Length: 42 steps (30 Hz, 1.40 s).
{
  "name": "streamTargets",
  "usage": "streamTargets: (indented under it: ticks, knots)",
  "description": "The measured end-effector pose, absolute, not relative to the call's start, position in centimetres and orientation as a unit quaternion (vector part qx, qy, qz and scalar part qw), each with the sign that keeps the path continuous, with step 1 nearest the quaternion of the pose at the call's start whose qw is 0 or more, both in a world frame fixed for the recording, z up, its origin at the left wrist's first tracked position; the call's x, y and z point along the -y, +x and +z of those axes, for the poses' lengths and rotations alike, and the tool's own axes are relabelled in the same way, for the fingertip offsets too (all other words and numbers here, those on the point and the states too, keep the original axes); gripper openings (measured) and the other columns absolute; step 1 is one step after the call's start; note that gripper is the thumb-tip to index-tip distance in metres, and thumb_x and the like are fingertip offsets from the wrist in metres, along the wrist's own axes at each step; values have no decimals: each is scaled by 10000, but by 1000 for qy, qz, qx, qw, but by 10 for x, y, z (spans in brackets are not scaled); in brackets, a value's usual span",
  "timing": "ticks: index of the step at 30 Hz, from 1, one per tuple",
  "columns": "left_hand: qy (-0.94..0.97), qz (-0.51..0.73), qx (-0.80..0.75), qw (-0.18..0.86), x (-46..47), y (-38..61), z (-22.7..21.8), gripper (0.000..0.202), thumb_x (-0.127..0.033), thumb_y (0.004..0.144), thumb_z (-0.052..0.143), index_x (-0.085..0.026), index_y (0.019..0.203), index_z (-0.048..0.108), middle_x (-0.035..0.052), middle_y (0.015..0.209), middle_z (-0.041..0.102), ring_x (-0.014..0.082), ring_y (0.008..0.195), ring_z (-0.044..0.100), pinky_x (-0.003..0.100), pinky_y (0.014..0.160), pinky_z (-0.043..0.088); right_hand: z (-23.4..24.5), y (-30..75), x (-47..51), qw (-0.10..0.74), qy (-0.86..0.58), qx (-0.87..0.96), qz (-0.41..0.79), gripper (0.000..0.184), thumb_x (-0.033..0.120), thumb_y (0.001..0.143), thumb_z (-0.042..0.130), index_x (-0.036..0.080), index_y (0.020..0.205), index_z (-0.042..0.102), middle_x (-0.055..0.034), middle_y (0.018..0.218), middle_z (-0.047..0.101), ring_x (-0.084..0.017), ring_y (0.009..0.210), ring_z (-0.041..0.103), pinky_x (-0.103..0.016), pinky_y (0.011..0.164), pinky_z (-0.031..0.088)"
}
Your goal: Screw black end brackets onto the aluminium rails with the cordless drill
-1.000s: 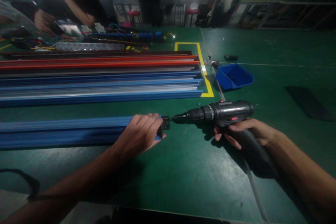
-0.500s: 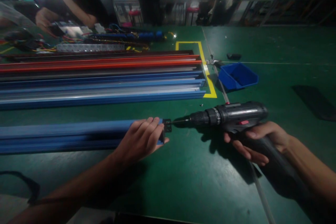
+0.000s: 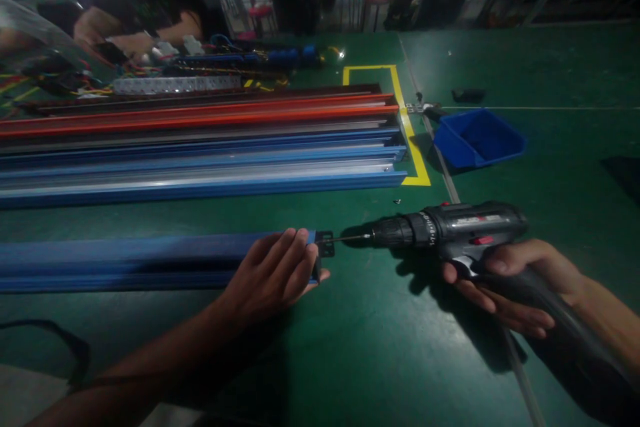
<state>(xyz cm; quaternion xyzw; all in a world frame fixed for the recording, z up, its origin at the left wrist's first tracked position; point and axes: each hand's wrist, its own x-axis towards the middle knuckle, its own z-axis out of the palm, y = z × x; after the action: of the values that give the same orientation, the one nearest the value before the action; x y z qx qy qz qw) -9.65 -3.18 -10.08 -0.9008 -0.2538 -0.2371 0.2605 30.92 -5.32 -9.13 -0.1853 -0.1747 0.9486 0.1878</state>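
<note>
A long blue metal rail (image 3: 125,259) lies across the green table in front of me. My left hand (image 3: 273,275) grips its right end, where a small black end piece (image 3: 326,245) sits. My right hand (image 3: 515,283) holds a black cordless drill (image 3: 460,232) lying sideways, its thin bit pointing left at the black end piece. The bit's tip is at the end piece or just short of it; I cannot tell whether they touch.
Several blue, silver and red rails (image 3: 200,147) lie stacked behind. A blue plastic bin (image 3: 480,139) stands at the right, beside yellow floor-tape marking (image 3: 407,127). Another person's hands (image 3: 130,40) work among wires at the far left. A small screw (image 3: 397,201) lies loose.
The drill and my right hand have drawn back to the right, so more of the bit shows between chuck and end piece. My left hand stays on the rail's end.
</note>
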Motion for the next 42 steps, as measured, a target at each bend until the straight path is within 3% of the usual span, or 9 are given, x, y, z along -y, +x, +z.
streamTargets:
  ticks: [5, 15, 22, 30, 42]
  knots:
    - [-903, -241, 248, 257, 32, -98, -102, 487, -382, 842, 833, -115, 1151, 568, 191, 1100, 768, 294, 1045, 736, 425, 881, 560, -93, 310, 56, 195, -190, 178, 946, 328, 241, 905, 596, 99, 1167, 734, -144, 914, 745, -86, 451, 633, -205, 555, 610]
    - [-900, -234, 244, 276, 32, -97, -97, 495, -421, 853, 818, -132, 1152, 551, 178, 1094, 770, 273, 1024, 737, 404, 857, 567, -93, 311, 58, 189, -272, 225, 916, 298, 327, 834, 653, 121, 1024, 756, -126, 813, 736, -101, 374, 585, -211, 470, 569]
    - [-904, -226, 246, 268, 31, -96, -95, 460, -381, 866, 814, -120, 1140, 552, 178, 1087, 769, 274, 1005, 741, 407, 833, 576, -95, 312, 61, 202, -254, 227, 918, 303, 332, 861, 616, 101, 1024, 724, -79, 722, 678, -107, 397, 606, -209, 494, 555]
    - [-908, -216, 246, 260, 32, -98, -92, 300, -323, 954, 716, -143, 1123, 547, 158, 1081, 783, 262, 1017, 747, 408, 834, 590, -93, 313, 60, 188, -276, 181, 925, 240, 320, 828, 696, 155, 998, 726, -36, 725, 656, -102, 395, 603, -214, 515, 593]
    - [-900, -259, 242, 254, 30, -94, -98, 465, -397, 857, 827, -112, 1110, 561, 166, 1059, 783, 282, 970, 757, 414, 820, 577, -90, 311, 65, 220, -230, 171, 932, 264, 226, 895, 656, 114, 1119, 743, -66, 804, 712, -101, 477, 663, -205, 573, 602]
